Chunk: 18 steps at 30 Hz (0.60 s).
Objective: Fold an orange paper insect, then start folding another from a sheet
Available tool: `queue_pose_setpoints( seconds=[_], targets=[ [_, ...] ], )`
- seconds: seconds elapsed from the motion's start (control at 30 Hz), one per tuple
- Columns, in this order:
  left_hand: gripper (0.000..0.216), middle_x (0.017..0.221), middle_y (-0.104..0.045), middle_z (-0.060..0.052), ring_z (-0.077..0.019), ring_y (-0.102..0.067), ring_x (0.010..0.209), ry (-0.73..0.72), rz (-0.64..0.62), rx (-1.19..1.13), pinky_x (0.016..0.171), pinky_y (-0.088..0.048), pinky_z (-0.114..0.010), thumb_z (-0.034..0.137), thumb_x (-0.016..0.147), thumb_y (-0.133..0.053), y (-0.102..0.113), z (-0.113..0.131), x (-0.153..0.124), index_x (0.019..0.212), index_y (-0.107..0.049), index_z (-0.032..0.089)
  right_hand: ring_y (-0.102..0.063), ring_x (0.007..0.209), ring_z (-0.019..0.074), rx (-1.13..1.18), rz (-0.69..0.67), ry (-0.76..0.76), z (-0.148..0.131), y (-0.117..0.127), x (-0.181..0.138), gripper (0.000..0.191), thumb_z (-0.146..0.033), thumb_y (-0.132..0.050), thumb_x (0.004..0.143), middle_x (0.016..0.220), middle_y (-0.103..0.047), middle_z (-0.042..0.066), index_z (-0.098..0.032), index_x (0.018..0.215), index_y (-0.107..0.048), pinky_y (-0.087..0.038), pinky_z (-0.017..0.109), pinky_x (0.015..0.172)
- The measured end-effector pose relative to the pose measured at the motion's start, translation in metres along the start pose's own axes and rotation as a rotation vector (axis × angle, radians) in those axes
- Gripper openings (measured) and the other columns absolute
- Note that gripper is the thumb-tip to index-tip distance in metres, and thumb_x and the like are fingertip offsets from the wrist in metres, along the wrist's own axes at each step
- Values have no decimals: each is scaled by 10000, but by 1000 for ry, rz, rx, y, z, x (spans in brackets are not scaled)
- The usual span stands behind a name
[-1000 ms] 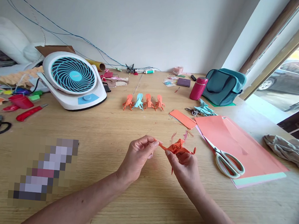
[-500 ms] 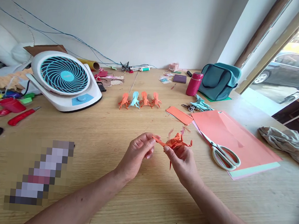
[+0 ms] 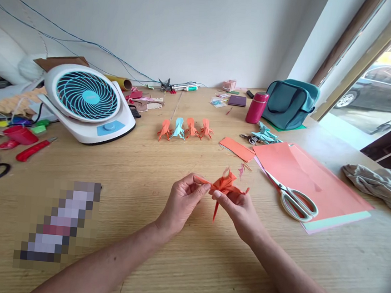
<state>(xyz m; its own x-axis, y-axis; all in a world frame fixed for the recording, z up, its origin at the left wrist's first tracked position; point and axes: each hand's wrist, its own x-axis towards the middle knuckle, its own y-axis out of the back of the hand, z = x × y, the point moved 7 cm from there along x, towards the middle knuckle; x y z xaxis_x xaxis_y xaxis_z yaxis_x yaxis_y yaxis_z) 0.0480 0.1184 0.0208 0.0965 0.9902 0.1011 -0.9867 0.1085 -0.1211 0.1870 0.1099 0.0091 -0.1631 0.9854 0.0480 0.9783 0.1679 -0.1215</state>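
An orange origami figure (image 3: 224, 183) with several thin folded legs is held up between my two hands, above the table. My left hand (image 3: 184, 200) pinches one long strip-like leg close to the figure's body. Thumb and fingers of my right hand (image 3: 241, 210) grip the body from the right and below, hiding part of it. One pointed leg hangs down between the hands. Beyond them stand several similar finished-looking paper figures (image 3: 192, 128) in a row, orange ones and a light blue one.
White-handled scissors (image 3: 298, 203) lie over orange paper sheets (image 3: 319, 180) on the right. Orange paper strips (image 3: 237, 149) rest nearby. A fan (image 3: 86, 102) stands left, with a red-handled knife (image 3: 35, 149) beside it. A pink bottle (image 3: 256, 108) and teal bag (image 3: 289, 107) are behind.
My left hand's pinch has slid along the leg toward the figure's body, so the hands are closer together. The figure has turned slightly. The whole view has shifted a little.
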Motion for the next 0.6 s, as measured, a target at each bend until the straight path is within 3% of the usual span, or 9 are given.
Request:
queue_pose_setpoints(
  seconds=[0.07,0.17,0.33,0.43,0.6],
  targets=[
    [206,643,-532,41,-78,-397,571,36,54,-77,516,-328,-197,361,811,-733,4,-2,1,769,-649,177,-627,864,197,28,-36,10,-1,0,0,346,-543,-728,815,878,-710,45,-204,878,-712,-504,323,838],
    [224,583,-484,63,-69,-382,535,62,75,-119,495,-312,-191,372,793,-746,5,-2,2,770,-642,174,-621,821,171,71,-15,8,3,3,1,327,-532,-695,855,861,-701,35,-207,885,-718,-506,312,835],
    [259,647,-571,41,-62,-426,530,93,36,-118,478,-309,-198,365,725,-803,1,-2,3,750,-643,163,-596,732,167,8,47,29,5,7,1,374,-562,-721,811,747,-676,36,-190,773,-703,-516,304,729],
    [291,701,-609,31,-58,-421,541,131,6,-120,480,-301,-198,358,683,-846,0,-5,4,832,-686,166,-581,699,160,-29,34,63,0,7,2,375,-559,-727,803,719,-662,28,-188,757,-695,-509,295,686],
    [298,677,-597,30,-53,-373,536,189,-3,-175,470,-266,-195,372,656,-870,1,-10,6,787,-704,163,-598,768,159,-18,18,169,-6,7,2,227,-440,-665,898,851,-669,26,-220,953,-662,-518,297,729]
  ],
)
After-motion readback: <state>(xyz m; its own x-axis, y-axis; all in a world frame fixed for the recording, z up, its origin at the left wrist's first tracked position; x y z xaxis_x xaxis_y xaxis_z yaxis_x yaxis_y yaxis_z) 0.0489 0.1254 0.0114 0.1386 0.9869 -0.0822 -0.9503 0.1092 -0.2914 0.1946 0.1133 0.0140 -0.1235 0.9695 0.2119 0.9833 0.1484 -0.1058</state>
